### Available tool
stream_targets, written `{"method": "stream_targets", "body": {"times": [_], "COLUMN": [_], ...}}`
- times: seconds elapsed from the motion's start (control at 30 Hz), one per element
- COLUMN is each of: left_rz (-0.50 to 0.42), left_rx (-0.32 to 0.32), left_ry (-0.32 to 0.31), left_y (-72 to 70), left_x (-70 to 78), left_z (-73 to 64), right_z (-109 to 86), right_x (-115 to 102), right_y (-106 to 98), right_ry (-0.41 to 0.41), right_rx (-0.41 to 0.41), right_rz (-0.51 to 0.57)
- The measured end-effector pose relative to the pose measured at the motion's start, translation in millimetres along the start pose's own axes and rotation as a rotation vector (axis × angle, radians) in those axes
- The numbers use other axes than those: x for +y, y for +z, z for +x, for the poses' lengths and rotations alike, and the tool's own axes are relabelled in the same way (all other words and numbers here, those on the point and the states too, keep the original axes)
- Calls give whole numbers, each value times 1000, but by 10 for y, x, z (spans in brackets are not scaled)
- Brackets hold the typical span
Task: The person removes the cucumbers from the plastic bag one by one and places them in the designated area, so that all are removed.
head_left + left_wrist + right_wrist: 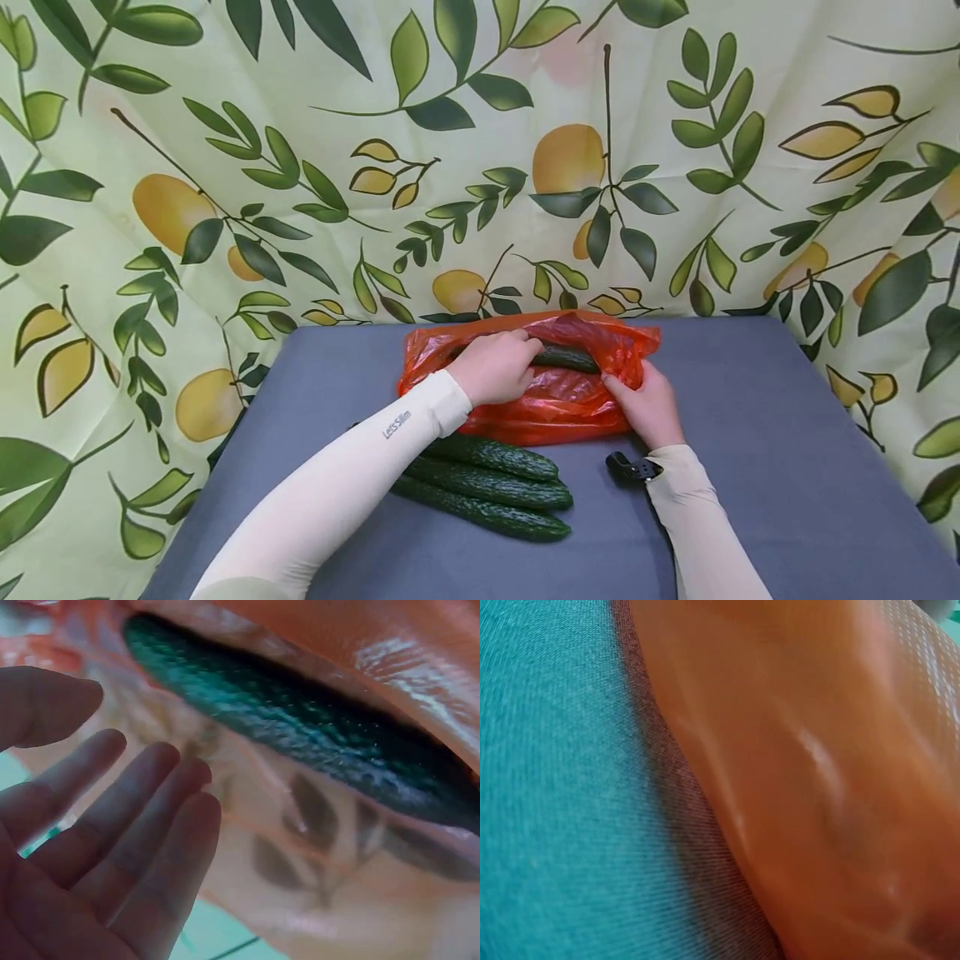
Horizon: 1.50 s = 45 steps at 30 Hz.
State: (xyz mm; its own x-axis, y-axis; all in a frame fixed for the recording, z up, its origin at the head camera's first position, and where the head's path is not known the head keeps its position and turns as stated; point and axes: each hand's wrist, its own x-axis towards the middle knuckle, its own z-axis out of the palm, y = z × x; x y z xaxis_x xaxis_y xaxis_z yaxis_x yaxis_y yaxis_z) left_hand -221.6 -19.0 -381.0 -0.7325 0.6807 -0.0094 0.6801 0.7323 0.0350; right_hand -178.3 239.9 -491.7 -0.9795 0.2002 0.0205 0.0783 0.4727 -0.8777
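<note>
A red plastic bag lies at the back of the table with its mouth spread. One dark green cucumber rests in that opening; the left wrist view shows the same bumpy cucumber against the bag's film. My left hand is over the bag, its fingers loosely extended and apart from the cucumber in the left wrist view. At the bag's right end, my right hand pinches the edge of the plastic. The right wrist view holds only bag film and cloth, with the right fingers out of sight.
In front of the bag, several cucumbers lie side by side, partly hidden by the left forearm. A grey-blue cloth covers the table. Behind it hangs a leaf-and-fruit patterned curtain. A black strap is at my right wrist.
</note>
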Motion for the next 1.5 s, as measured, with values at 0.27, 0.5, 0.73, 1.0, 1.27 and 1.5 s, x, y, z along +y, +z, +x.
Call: {"method": "stream_targets", "body": {"times": [0.27,0.5,0.73,1.0,1.27,1.5], "left_rz": [46,83,74,33,28,8], "left_rx": [-116,-150,-158,-162,-175,-190], "left_ry": [-156,-229,-207,-187,-141,-111], "left_y": [210,405,486,511,532,469], "left_x": [-10,-76,-118,-134,-148,-152], "left_z": [444,622,726,777,759,671], "right_z": [-1,18,23,45,31,36], "right_x": [13,11,15,34,14,17], "right_y": [11,-16,-14,-6,0,-21], "right_ry": [-11,-4,1,-3,-2,2], "right_rx": [-12,-11,-3,2,-4,0], "right_rz": [30,47,35,37,32,30]}}
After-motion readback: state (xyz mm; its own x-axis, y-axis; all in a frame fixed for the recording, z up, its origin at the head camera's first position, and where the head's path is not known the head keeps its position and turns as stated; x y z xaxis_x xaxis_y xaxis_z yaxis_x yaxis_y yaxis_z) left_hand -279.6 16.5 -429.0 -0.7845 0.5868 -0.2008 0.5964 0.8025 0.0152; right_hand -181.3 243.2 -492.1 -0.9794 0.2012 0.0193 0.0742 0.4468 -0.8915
